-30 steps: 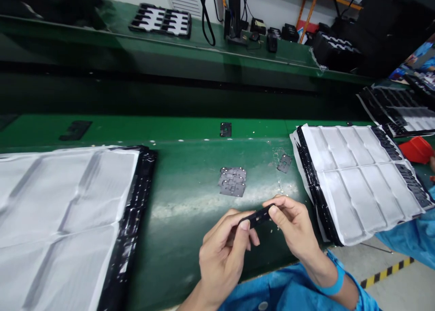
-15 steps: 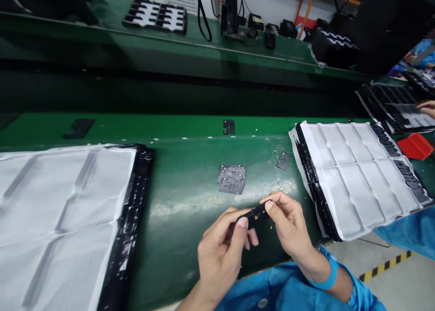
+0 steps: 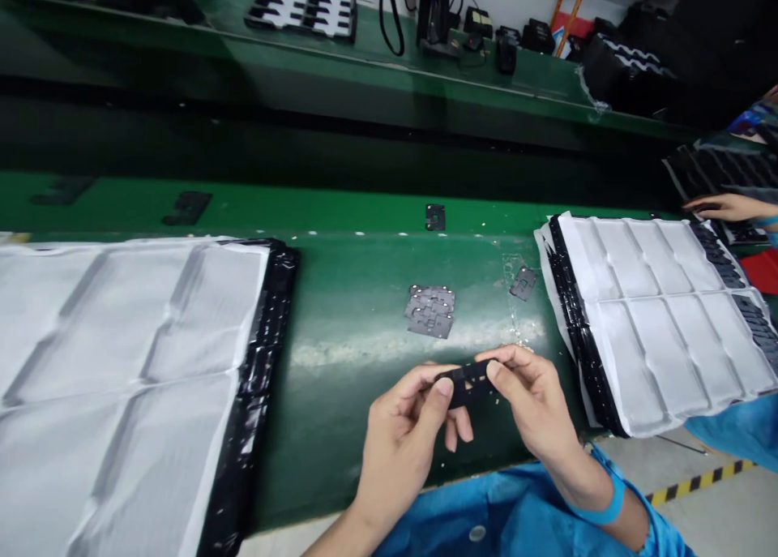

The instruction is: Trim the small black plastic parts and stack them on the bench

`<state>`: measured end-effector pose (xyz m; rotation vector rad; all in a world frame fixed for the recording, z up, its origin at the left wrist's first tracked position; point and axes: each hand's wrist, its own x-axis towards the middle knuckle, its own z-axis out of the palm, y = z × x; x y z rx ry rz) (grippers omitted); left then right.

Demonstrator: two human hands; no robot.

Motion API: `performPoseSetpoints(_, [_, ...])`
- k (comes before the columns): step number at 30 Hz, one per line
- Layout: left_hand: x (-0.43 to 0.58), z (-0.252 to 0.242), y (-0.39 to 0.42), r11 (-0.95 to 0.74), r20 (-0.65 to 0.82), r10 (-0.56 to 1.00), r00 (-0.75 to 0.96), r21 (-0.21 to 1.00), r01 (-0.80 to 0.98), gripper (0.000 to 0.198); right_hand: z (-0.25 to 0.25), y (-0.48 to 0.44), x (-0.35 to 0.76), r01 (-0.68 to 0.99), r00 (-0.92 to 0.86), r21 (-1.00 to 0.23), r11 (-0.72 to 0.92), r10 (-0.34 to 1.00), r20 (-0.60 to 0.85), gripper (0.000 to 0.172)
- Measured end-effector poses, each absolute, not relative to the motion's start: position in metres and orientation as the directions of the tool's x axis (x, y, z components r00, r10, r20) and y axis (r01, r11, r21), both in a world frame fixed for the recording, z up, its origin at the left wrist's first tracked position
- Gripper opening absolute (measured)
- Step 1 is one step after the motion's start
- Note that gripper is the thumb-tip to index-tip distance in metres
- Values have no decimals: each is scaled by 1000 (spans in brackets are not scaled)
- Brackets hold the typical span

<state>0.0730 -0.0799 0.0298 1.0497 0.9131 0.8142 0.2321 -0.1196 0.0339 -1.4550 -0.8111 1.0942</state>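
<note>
My left hand and my right hand both pinch one small flat black part between thumb and fingers, above the near edge of the green bench. Just beyond the hands lies a small stack of the same grey-black parts. A single part rests to the right of that stack, and another part sits farther back.
A black tray stack under a white sheet fills the left; a similar tray stack lies to the right with parts in rows along its far side. Another person's hand reaches over a tray at far right. A raised green shelf behind carries trays, cables and devices.
The part has turned in my fingers and shows more of its flat face. The view shifted a little, and another person's hand has come into sight at the far right.
</note>
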Motion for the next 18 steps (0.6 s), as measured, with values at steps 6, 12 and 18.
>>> performPoseSetpoints(6, [69, 38, -77, 382, -287, 841, 459, 916, -127, 27, 28, -118, 230, -44, 371, -981, -191, 908, -193, 19])
performPoseSetpoints(12, [64, 28, -71, 462, -363, 821, 441, 876, -141, 34, 29, -112, 221, -7, 382, -977, -215, 902, -202, 19])
performPoseSetpoints(18, [62, 20, -64, 559, -465, 796, 388, 810, -176, 34, 31, -117, 211, 91, 369, -988, -124, 926, -82, 16])
